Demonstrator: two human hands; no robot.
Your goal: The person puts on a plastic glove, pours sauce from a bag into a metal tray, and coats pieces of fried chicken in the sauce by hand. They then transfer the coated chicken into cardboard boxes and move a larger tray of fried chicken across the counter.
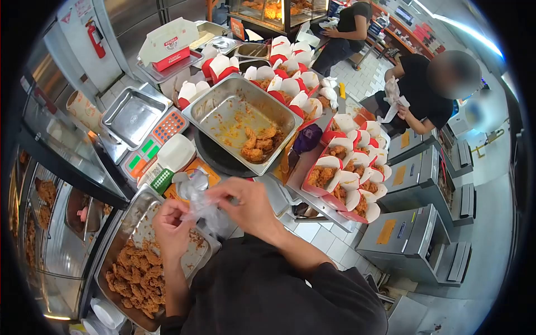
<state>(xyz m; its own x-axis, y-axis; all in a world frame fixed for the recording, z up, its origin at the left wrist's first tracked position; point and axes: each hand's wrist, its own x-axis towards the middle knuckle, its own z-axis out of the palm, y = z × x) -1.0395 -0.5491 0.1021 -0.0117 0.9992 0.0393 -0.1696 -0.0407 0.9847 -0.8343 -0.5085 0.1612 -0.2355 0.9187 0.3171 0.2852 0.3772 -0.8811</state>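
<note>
A crumpled piece of thin clear plastic [202, 205] stretches between my two hands. Thumb and fingers of my left hand [172, 224] pinch its left side. My right hand [248, 206] grips it from the right with bent fingers. Beneath my left hand lies a steel tray [207, 257] holding a heap of fried chicken pieces [137, 273]. Ahead of my hands is a deep steel pan [215, 100] with a few fried pieces [261, 144] in one corner and crumbs on its bottom.
Red and white boxes of chicken [340, 178] fill a tray on the right. A digital scale [151, 146] carries an empty steel tray [135, 116]. A glass display case [72, 151] borders the left. One co-worker [419, 89] handles white plastic; another person [352, 28] stands farther back.
</note>
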